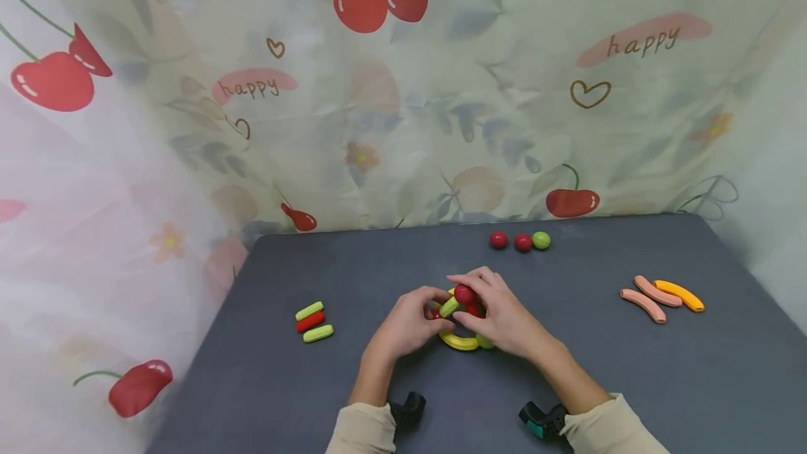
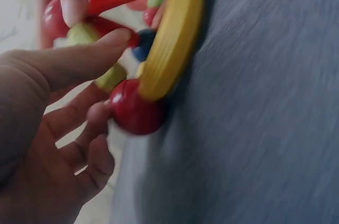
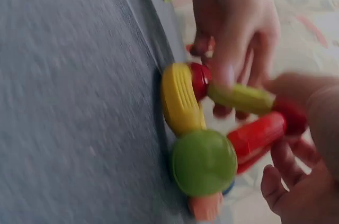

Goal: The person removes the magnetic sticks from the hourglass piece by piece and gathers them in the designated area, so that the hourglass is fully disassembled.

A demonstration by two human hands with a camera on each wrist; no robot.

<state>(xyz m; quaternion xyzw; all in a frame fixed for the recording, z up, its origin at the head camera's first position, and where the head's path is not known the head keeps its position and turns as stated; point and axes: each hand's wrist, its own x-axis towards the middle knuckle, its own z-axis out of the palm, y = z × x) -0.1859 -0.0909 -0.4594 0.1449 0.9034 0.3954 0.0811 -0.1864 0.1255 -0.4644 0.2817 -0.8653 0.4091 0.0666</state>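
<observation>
A small frame of rods and balls stands mid-table between both hands. Its base shows a yellow curved rod [image 1: 459, 342], joined to a green ball [image 3: 204, 161] and a red ball [image 2: 136, 108]. A yellow-green rod [image 3: 243, 98] and a red rod [image 3: 257, 136] slant up to a red top ball [image 1: 465, 294]. My left hand [image 1: 410, 321] pinches the yellow-green rod, thumb on the near side. With thumb and fingers, my right hand [image 1: 504, 314] holds the top ball. In the left wrist view, fingers hide part of the frame's far side.
On the left lie two yellow-green rods [image 1: 318, 333] and a red rod [image 1: 310, 321]. Two red balls [image 1: 498, 240] and a green ball [image 1: 541, 240] sit near the back edge. Two pink curved rods [image 1: 643, 305] and an orange one [image 1: 679, 295] lie right.
</observation>
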